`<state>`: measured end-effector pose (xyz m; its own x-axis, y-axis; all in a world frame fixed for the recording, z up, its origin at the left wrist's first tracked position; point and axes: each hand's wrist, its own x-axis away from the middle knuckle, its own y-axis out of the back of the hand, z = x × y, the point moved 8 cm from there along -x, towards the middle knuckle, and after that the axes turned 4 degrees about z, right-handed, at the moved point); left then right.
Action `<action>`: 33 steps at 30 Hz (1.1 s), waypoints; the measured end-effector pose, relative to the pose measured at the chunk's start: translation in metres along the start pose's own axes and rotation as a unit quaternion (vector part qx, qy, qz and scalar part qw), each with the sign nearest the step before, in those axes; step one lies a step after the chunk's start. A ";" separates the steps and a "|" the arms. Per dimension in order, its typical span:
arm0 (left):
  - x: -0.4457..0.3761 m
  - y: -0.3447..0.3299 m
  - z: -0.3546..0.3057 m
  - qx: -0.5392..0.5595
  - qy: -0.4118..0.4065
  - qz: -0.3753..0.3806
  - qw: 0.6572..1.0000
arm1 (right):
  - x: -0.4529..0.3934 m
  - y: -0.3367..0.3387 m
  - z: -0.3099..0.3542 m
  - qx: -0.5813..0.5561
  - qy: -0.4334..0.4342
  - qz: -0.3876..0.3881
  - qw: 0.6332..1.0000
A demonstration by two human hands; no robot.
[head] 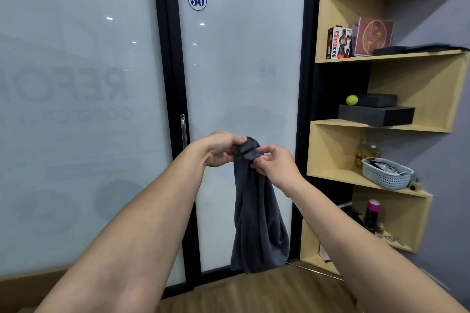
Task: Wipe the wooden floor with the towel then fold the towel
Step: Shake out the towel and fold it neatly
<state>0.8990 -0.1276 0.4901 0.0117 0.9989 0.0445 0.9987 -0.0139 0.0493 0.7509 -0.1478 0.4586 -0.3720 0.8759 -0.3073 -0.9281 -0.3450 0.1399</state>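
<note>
A dark grey towel hangs bunched in the air in front of a frosted glass door. My left hand pinches its top edge from the left. My right hand pinches the same top edge from the right, fingers touching the cloth. Both hands are close together at chest height. The towel's lower end dangles just above the wooden floor, which shows at the bottom of the view.
The frosted glass door with a black frame and a "30" sticker stands straight ahead. A glass wall is to the left. Wooden shelves on the right hold boxes, black foam blocks, a basket and bottles.
</note>
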 end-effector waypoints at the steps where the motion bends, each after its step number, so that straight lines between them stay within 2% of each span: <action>1: 0.000 -0.002 0.002 -0.002 -0.003 0.007 1.000 | 0.000 0.004 0.002 0.041 0.015 -0.020 0.999; 5: 0.000 0.000 0.007 -0.003 -0.020 0.007 1.000 | 0.003 0.011 0.011 0.086 0.073 -0.051 0.992; 9: 0.003 0.002 0.009 -0.040 -0.032 0.008 0.999 | 0.004 0.006 0.026 0.198 0.143 -0.039 0.969; 12: 0.004 -0.010 0.012 -0.021 -0.013 0.053 0.998 | 0.000 0.001 0.029 0.232 0.126 -0.026 0.964; 16: 0.008 -0.023 0.009 -0.066 -0.039 0.110 0.991 | -0.001 0.008 0.027 0.215 0.097 -0.080 0.968; 21: 0.012 -0.021 0.009 -0.095 -0.050 0.108 0.988 | 0.000 0.012 0.026 0.156 0.062 -0.100 0.981; 23: 0.014 -0.022 0.004 -0.147 -0.048 0.112 0.982 | -0.001 0.006 0.025 0.113 0.045 -0.040 0.992; 25: 0.017 -0.017 -0.004 -0.204 -0.051 0.089 0.974 | 0.001 -0.003 0.023 0.048 0.031 0.062 0.996; 27: 0.019 -0.007 -0.019 -0.213 -0.068 0.044 0.974 | 0.006 -0.004 0.013 0.061 0.018 0.138 0.988; 30: 0.024 0.018 -0.049 -0.203 -0.108 -0.042 0.972 | 0.019 0.003 -0.022 0.192 -0.030 0.218 0.956; 33: 0.035 0.054 -0.083 -0.208 -0.152 -0.154 0.954 | 0.025 0.026 -0.055 0.422 -0.036 0.220 0.879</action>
<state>0.9495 -0.0967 0.5775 -0.2027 0.9239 -0.3244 0.8513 0.3300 0.4080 0.7169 -0.1532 0.4032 -0.6611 0.7503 0.0078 -0.3408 -0.3095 0.8877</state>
